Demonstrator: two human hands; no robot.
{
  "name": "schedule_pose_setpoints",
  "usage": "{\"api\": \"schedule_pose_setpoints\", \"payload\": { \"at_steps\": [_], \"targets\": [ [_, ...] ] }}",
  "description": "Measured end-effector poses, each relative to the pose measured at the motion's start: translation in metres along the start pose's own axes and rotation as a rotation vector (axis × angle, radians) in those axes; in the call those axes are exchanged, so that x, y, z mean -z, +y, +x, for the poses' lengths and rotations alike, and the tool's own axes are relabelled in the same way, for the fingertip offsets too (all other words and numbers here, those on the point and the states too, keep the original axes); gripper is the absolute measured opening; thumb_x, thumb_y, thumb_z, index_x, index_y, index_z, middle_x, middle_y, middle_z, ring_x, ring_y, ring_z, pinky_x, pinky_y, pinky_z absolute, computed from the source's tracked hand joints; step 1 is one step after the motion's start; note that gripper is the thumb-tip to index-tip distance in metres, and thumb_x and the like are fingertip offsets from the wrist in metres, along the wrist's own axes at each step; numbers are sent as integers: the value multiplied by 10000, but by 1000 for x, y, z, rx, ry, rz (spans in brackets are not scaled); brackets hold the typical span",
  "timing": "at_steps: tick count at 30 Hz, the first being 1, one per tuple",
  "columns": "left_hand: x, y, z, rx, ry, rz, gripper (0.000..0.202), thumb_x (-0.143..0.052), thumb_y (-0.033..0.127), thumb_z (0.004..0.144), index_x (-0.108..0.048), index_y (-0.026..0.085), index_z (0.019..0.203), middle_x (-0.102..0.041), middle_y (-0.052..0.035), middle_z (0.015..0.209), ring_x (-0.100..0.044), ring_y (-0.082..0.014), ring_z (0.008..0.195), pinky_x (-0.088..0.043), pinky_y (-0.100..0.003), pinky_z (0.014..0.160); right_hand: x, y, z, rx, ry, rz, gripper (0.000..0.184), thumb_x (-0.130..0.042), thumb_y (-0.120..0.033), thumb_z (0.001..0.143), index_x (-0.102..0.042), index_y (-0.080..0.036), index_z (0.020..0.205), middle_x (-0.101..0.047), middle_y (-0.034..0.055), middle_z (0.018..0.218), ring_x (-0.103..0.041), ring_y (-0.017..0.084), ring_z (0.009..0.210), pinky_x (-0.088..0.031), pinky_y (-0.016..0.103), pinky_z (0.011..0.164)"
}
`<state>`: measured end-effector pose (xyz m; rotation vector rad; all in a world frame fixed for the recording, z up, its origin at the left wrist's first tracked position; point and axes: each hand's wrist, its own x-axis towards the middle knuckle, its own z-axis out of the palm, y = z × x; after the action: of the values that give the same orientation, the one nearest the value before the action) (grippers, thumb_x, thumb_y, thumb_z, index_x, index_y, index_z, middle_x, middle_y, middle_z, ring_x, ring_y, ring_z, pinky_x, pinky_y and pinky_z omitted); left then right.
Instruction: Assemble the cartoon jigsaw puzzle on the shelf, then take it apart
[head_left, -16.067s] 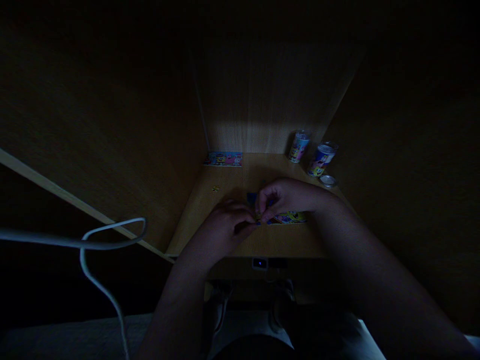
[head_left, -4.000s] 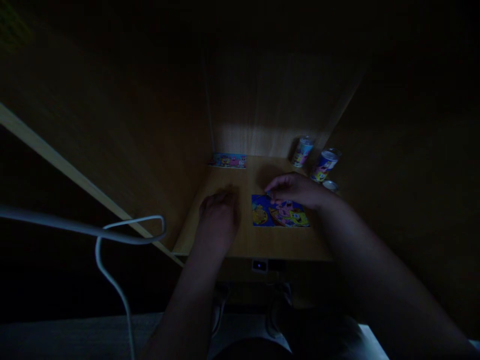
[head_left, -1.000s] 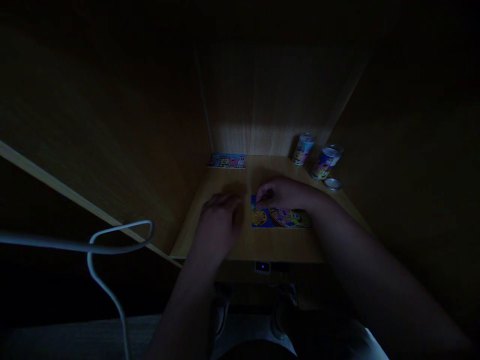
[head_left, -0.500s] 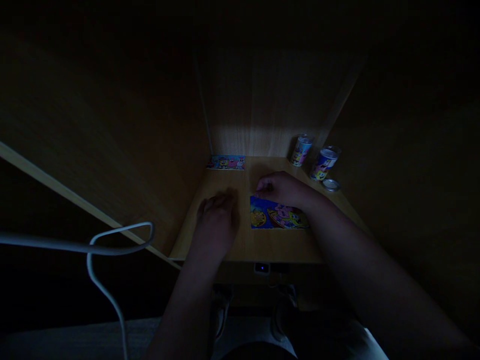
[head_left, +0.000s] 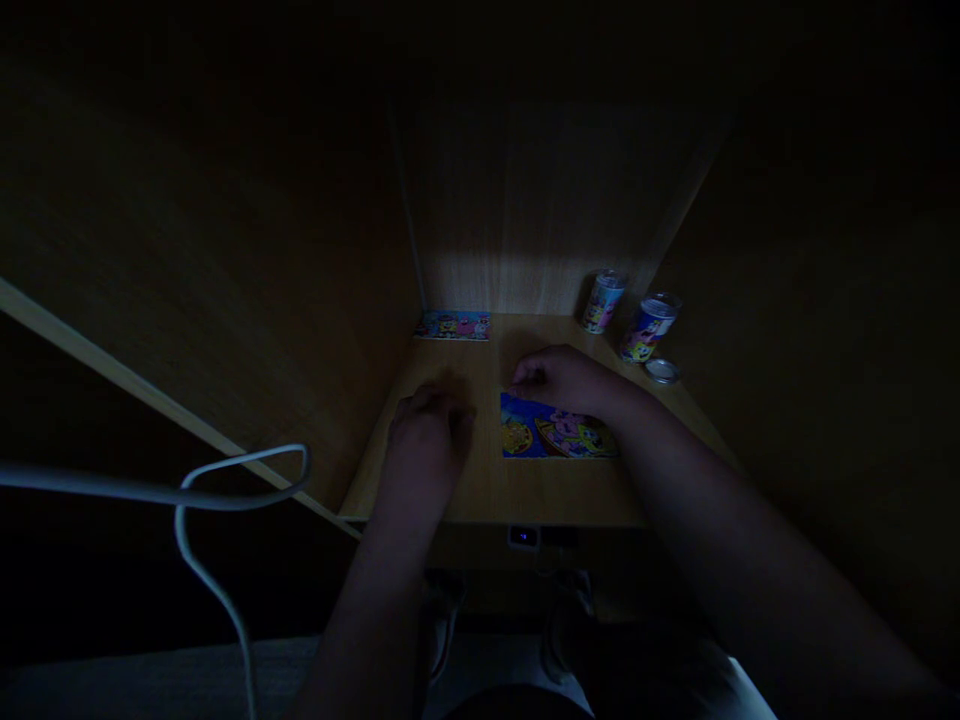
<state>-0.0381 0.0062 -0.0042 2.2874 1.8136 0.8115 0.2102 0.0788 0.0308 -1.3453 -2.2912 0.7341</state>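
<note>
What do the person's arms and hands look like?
The left hand and right hand wear no gloves. The left forearm and right forearm look bare, with no sleeves showing. It's too dark to make out small markings.

You are at a small, dim nook of wood-grained boards, something like a study carrel or a desk set into a cupboard. You can tell from the left panel [head_left: 225, 250], right panel [head_left: 817, 290] and back panel [head_left: 495, 215], which close around a narrow desktop [head_left: 551, 490] in front of you. A cartoon picture [head_left: 559, 432] and cartoon-printed canisters [head_left: 650, 332] give it the look of a spot for pastimes (whether in a home, a dormitory or an office, you cannot tell). A white cable [head_left: 154, 490] loops by on your left, and a small device [head_left: 523, 538] glows blue below the desktop's front edge.
</note>
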Motion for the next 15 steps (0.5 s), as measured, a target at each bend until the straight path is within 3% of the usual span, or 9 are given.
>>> {"api": "schedule_pose_setpoints", "payload": {
  "at_steps": [10,15],
  "targets": [
    [5,-2,1,-22,-43,-186,39,-756,209,959,-782,238,956,-816,-75,1129,-741,-298,1097,-566,-470,1048,-3,3,2,27,21,6,122,-775,-333,981,-826,-222,973,-835,23,926,-750,186,834,-521,296,761],
    [10,2,0,65,-67,-400,62,-707,218,984,-761,246,970,-840,-35,1000,-782,-248,957,-589,-375,895,-3,2,2,44,25,74,142,-775,-345,974,-827,-213,980,-839,18,950,-753,182,861,-534,291,795]
  ]
}}
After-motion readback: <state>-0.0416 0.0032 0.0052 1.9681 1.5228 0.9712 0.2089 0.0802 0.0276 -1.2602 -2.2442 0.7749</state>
